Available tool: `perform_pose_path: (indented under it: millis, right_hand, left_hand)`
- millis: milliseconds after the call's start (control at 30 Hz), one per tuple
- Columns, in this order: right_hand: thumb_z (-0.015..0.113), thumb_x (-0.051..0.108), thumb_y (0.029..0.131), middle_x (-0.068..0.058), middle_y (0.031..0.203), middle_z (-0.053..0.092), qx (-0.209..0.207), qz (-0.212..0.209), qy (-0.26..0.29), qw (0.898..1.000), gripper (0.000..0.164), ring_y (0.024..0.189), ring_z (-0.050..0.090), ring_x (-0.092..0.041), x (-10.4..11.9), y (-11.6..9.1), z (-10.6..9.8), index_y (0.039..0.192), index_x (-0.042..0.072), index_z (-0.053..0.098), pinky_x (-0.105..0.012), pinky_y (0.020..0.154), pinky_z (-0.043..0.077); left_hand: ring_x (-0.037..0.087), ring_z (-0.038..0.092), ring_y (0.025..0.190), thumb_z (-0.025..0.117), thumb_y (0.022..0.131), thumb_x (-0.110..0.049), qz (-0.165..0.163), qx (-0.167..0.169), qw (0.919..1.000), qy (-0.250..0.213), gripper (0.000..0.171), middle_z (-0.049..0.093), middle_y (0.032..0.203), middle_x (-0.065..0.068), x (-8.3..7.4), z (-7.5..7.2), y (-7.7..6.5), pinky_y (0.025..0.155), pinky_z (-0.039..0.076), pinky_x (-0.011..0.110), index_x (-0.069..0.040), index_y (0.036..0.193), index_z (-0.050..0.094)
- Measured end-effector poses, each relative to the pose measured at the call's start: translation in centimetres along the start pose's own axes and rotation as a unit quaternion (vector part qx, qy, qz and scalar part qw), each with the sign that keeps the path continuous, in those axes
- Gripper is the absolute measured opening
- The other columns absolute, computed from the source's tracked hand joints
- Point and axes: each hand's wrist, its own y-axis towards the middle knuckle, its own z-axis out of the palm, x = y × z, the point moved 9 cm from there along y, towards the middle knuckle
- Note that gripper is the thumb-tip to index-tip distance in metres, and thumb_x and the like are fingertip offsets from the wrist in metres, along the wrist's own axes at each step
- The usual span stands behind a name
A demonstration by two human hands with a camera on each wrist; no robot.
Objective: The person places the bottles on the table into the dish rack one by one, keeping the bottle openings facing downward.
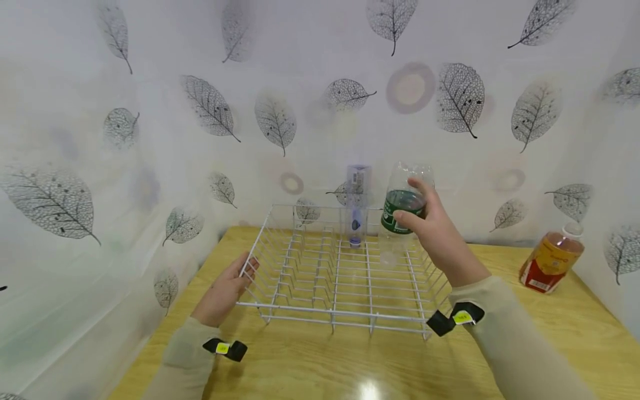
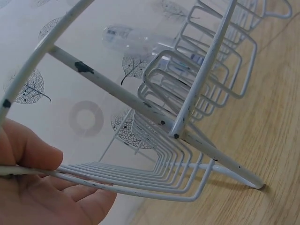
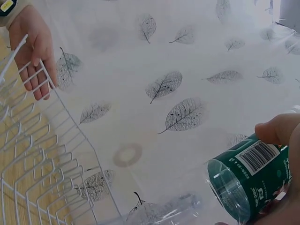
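Note:
A white wire dish rack (image 1: 350,313) stands on the wooden table. My left hand (image 1: 232,289) holds its left side, the thumb above the rim wire (image 2: 75,177) and the fingers beneath. Over the rack's back right part, my right hand (image 1: 440,239) grips a clear plastic bottle (image 1: 402,208) by its green label. The bottle is tilted and upside down, neck toward the rack. Another clear bottle (image 1: 356,191), with bluish print, stands neck down at the back of the rack.
At the right on the table (image 1: 545,328) is a bottle with a red and yellow label (image 1: 552,261), white cap up. A pale leaf-patterned sheet (image 1: 320,133) hangs behind the rack and along the left side.

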Motion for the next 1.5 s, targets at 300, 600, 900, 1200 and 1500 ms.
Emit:
perform_pose_path:
  millis: [300,600,900,1200,1500]
  right_hand:
    - [0.063,0.046,0.099,-0.021,0.156,0.025,-0.022,0.053,-0.051,0.997,0.090,0.137,0.035,-0.035,-3.0,4.4,-1.2,0.164,0.033,0.002,-0.060,0.110,0.034]
    - [0.064,0.044,0.099,-0.022,0.162,0.018,-0.041,0.070,-0.071,0.994,0.093,0.145,0.029,-0.040,-6.8,8.3,-1.3,0.165,0.024,0.002,-0.060,0.113,0.034]
    - [0.064,0.047,0.098,-0.021,0.163,0.016,-0.052,0.108,-0.068,0.990,0.094,0.144,0.030,-0.039,-10.8,10.4,-0.8,0.164,0.021,0.002,-0.060,0.111,0.035]
    - [0.064,0.045,0.099,-0.021,0.163,0.018,-0.052,0.110,-0.073,0.990,0.095,0.143,0.032,-0.041,-12.0,11.0,-0.4,0.164,0.020,0.000,-0.061,0.111,0.035]
    - [0.063,0.042,0.100,-0.015,0.168,0.002,-0.065,0.120,-0.078,0.988,0.094,0.151,0.015,-0.040,-12.6,11.8,-0.2,0.164,0.020,-0.002,-0.063,0.115,0.027]
  left_hand:
    - [0.040,0.017,0.150,0.026,0.106,-0.001,-0.001,0.002,1.0000,0.004,0.063,0.012,0.165,0.024,0.0,0.1,0.0,0.122,0.014,0.052,-0.005,0.162,-0.003]
    - [0.040,0.016,0.150,0.025,0.105,0.002,0.003,0.003,0.9998,-0.017,0.063,0.011,0.165,0.025,0.3,0.1,0.2,0.123,0.013,0.049,-0.004,0.162,-0.002]
    - [0.041,0.015,0.150,0.025,0.106,0.001,0.004,0.006,0.9998,-0.017,0.063,0.010,0.165,0.026,0.1,0.2,0.1,0.123,0.012,0.050,-0.004,0.162,-0.003]
    - [0.040,0.018,0.150,0.026,0.106,0.000,0.006,0.006,0.9999,-0.012,0.062,0.015,0.164,0.025,0.2,0.1,0.3,0.122,0.014,0.049,-0.004,0.162,0.001]
    - [0.039,0.019,0.149,0.025,0.105,0.003,0.001,-0.001,0.9999,-0.016,0.063,0.015,0.164,0.025,0.3,-0.1,0.2,0.122,0.016,0.048,-0.004,0.162,-0.001]
